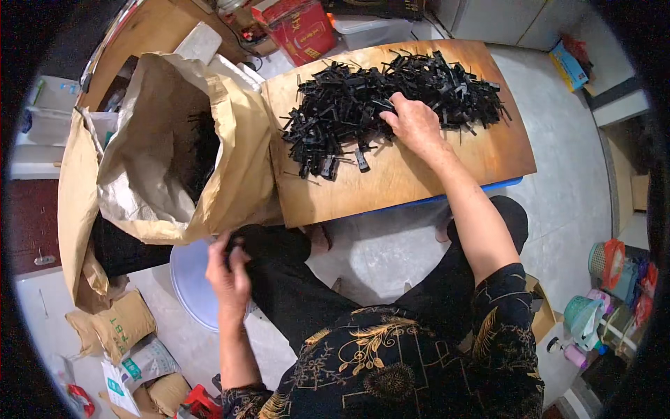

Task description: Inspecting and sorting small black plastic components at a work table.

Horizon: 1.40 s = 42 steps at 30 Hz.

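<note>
A heap of small black plastic parts [349,105], many with thin stems, is spread over a wooden board [321,202]. My right hand [417,127] reaches into the middle of the heap, thumb and forefinger pinching one black plastic part. Close to my left knee, my left hand [229,283] is raised over the edge of a pale round tub [188,279]. Its fingers are curled together around something small and dark, blurred and hard to make out. Left of the board stands a large open paper sack [241,153] with a whitish lining and more black parts inside.
Beyond the board are a red box [296,31] and a clear plastic bin [373,31]. Small filled bags [125,321] lie on the floor at lower left. Baskets and bottles [586,318] crowd the right side. My black-trousered legs flank the near side of the board.
</note>
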Each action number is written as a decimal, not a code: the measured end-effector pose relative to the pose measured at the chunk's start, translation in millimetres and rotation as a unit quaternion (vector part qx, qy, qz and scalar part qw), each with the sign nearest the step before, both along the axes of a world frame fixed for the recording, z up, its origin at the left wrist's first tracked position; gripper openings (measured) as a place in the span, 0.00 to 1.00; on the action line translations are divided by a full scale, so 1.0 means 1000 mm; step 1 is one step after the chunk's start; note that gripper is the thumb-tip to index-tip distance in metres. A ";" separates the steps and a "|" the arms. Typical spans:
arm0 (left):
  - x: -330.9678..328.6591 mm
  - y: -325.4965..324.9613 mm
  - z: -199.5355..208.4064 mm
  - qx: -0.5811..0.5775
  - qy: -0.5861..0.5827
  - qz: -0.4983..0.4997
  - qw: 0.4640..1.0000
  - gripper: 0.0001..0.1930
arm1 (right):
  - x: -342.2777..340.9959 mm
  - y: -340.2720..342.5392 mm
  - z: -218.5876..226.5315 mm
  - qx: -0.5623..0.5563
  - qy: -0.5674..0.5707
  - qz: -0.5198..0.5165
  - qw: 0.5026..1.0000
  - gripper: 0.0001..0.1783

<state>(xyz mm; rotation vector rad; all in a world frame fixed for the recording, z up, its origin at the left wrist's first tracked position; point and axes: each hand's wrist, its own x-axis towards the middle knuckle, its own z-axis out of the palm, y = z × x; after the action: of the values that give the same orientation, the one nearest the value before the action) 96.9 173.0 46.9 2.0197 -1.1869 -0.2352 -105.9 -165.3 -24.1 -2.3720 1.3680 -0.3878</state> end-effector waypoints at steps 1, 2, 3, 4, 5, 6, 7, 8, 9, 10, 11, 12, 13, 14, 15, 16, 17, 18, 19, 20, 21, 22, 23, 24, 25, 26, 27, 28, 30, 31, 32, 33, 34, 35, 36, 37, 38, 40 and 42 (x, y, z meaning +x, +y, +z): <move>0.021 0.024 -0.004 0.010 -0.029 0.028 0.999 0.16 | 0.002 0.002 0.002 0.008 -0.004 0.002 1.000 0.18; 0.042 0.044 -0.008 0.020 -0.056 0.055 0.997 0.15 | 0.002 0.002 0.003 0.015 -0.007 0.002 1.000 0.18; 0.059 0.058 -0.019 -0.010 -0.032 0.089 0.995 0.15 | -0.001 0.001 0.000 0.013 -0.029 -0.004 0.999 0.19; 0.075 0.067 -0.025 -0.041 -0.007 0.120 0.992 0.15 | -0.004 -0.003 -0.006 0.010 -0.030 -0.006 0.999 0.19; 0.086 0.074 -0.024 0.000 0.059 0.176 0.983 0.16 | -0.008 -0.006 -0.012 0.018 -0.103 -0.001 0.995 0.19; 0.099 0.083 -0.023 0.042 0.125 0.229 0.964 0.16 | -0.013 -0.007 -0.014 0.026 -0.173 0.004 0.985 0.19; 0.120 0.105 -0.035 0.062 0.089 0.229 0.967 0.18 | -0.009 -0.005 -0.010 0.052 -0.214 0.008 0.975 0.20; 0.128 0.114 -0.042 0.060 0.086 0.229 0.968 0.18 | -0.010 -0.003 -0.007 0.050 -0.217 0.009 0.975 0.20; 0.134 0.119 -0.047 0.168 0.036 0.234 0.957 0.19 | -0.011 -0.001 -0.005 0.070 -0.230 0.011 0.971 0.19; 0.145 0.131 -0.052 0.273 -0.020 0.241 0.931 0.20 | -0.009 0.003 -0.002 0.090 -0.248 0.016 0.964 0.19; 0.172 0.176 -0.073 0.283 -0.139 0.238 0.919 0.23 | 0.002 0.010 0.002 0.089 -0.291 0.033 0.952 0.18; 0.168 0.165 -0.073 0.283 -0.137 0.232 0.921 0.23 | 0.001 0.017 0.007 0.076 -0.292 0.044 0.952 0.17; 0.149 0.137 -0.067 0.211 -0.253 0.157 0.931 0.22 | -0.006 0.017 0.006 0.037 -0.310 0.053 0.949 0.16; 0.118 0.107 -0.047 0.134 -0.365 0.087 0.917 0.22 | -0.010 0.019 0.005 0.002 -0.331 0.069 0.941 0.15; 0.087 0.075 -0.026 0.126 -0.189 0.125 0.966 0.18 | -0.017 0.021 0.005 0.002 -0.329 0.065 0.942 0.15; 0.056 0.045 -0.003 0.100 -0.121 0.090 0.983 0.16 | -0.022 0.026 0.014 -0.016 -0.335 0.089 0.938 0.15; 0.027 0.022 0.017 0.075 -0.057 0.064 0.994 0.16 | -0.021 0.032 0.021 -0.029 -0.347 0.121 0.930 0.15; 0.004 -0.006 0.018 0.028 0.057 0.006 0.998 0.16 | -0.024 0.038 0.023 -0.030 -0.344 0.122 0.931 0.15; -0.020 -0.034 0.026 -0.019 0.162 -0.050 0.985 0.16 | -0.028 0.044 0.028 -0.048 -0.342 0.157 0.925 0.15; -0.042 -0.063 0.041 0.007 0.274 -0.068 0.959 0.18 | -0.033 0.048 0.029 -0.069 -0.336 0.188 0.920 0.16; -0.052 -0.091 0.036 0.013 0.331 -0.102 0.938 0.18 | -0.036 0.053 0.029 -0.091 -0.352 0.211 0.907 0.16; -0.059 -0.117 0.035 0.021 0.386 -0.135 0.912 0.19 | -0.039 0.057 0.032 -0.096 -0.363 0.218 0.901 0.16; -0.062 -0.139 0.030 0.037 0.441 -0.154 0.883 0.20 | -0.039 0.062 0.032 -0.100 -0.363 0.227 0.898 0.16; -0.063 -0.157 0.025 0.053 0.494 -0.175 0.850 0.21 | -0.040 0.065 0.037 -0.106 -0.362 0.235 0.896 0.15; -0.063 -0.172 0.018 0.071 0.553 -0.212 0.803 0.22 | -0.043 0.066 0.043 -0.091 -0.346 0.248 0.900 0.17; -0.064 -0.184 0.010 0.092 0.607 -0.247 0.749 0.22 | -0.046 0.064 0.047 -0.093 -0.342 0.242 0.903 0.17; -0.064 -0.192 0.003 0.099 0.644 -0.252 0.715 0.21 | -0.048 0.063 0.051 -0.095 -0.327 0.255 0.905 0.18; -0.064 -0.198 -0.005 0.104 0.646 -0.255 0.712 0.21 | -0.050 0.061 0.051 -0.095 -0.312 0.267 0.907 0.19; -0.061 -0.206 -0.020 0.096 0.712 -0.278 0.638 0.19 | -0.054 0.056 0.048 -0.112 -0.306 0.265 0.908 0.22; -0.064 -0.208 -0.021 0.091 0.728 -0.292 0.614 0.17 | -0.057 0.054 0.047 -0.126 -0.295 0.271 0.908 0.22; -0.065 -0.209 -0.026 0.094 0.731 -0.291 0.611 0.17 | -0.058 0.053 0.045 -0.138 -0.285 0.279 0.907 0.22; -0.065 -0.209 -0.032 0.098 0.766 -0.294 0.563 0.17 | -0.059 0.052 0.045 -0.134 -0.283 0.277 0.908 0.22; -0.065 -0.209 -0.035 0.100 0.798 -0.295 0.515 0.17 | -0.061 0.052 0.045 -0.133 -0.250 0.288 0.915 0.23; -0.064 -0.210 -0.036 0.110 0.804 -0.304 0.499 0.13 | -0.062 0.052 0.045 -0.133 -0.217 0.300 0.920 0.23; -0.066 -0.210 -0.037 0.109 0.806 -0.301 0.497 0.13 | -0.063 0.052 0.044 -0.128 -0.216 0.301 0.920 0.23; -0.069 -0.210 -0.037 0.106 0.791 -0.298 0.524 0.11 | -0.063 0.053 0.046 -0.135 -0.208 0.305 0.919 0.23; -0.069 -0.210 -0.037 0.102 0.775 -0.294 0.550 0.10 | -0.062 0.054 0.046 -0.141 -0.200 0.310 0.919 0.22; -0.066 -0.208 -0.040 0.105 0.791 -0.286 0.530 0.09 | -0.056 0.054 0.038 -0.142 -0.200 0.310 0.919 0.22; -0.064 -0.206 -0.049 0.073 0.765 -0.260 0.585 0.10 | -0.050 0.055 0.033 -0.143 -0.199 0.312 0.918 0.22</move>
<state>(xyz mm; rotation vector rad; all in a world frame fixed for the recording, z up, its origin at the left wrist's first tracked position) 32.5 -32.8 -1.9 0.7245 -0.4313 -1.9202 -156.2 -109.9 8.7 -2.5964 0.3563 -0.8577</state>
